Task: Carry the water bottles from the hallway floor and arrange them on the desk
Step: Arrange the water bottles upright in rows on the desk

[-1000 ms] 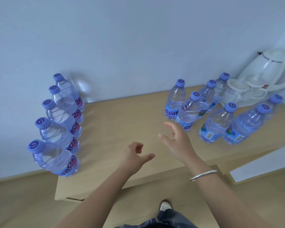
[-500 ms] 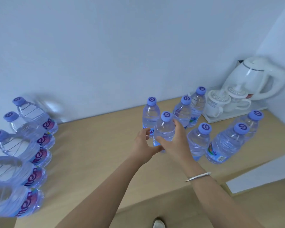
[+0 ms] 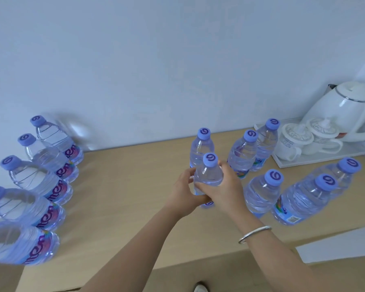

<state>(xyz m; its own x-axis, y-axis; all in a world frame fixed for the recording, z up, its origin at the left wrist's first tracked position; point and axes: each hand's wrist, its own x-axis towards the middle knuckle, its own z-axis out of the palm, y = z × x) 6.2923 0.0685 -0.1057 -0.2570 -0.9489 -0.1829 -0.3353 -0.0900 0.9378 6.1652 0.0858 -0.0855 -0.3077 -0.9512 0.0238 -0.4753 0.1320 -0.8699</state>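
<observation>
A clear water bottle (image 3: 208,175) with a blue cap is standing upright on the desk (image 3: 124,186), holding water. The left hand (image 3: 184,194) and right hand (image 3: 224,189) are both gripping it, fingers curled round its sides. Six more bottles are standing just right; five are lining the left edge. A tray (image 3: 325,158) is holding a kettle (image 3: 346,110) and two lidded cups (image 3: 308,137).

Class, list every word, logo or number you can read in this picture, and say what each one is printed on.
"men": partial letters on the labels of the left row bottles.
Swirl logo, no word: on each bottle cap.
Barcode digits on the right bottle label: too small to read.
Kettle red label: unreadable.
</observation>
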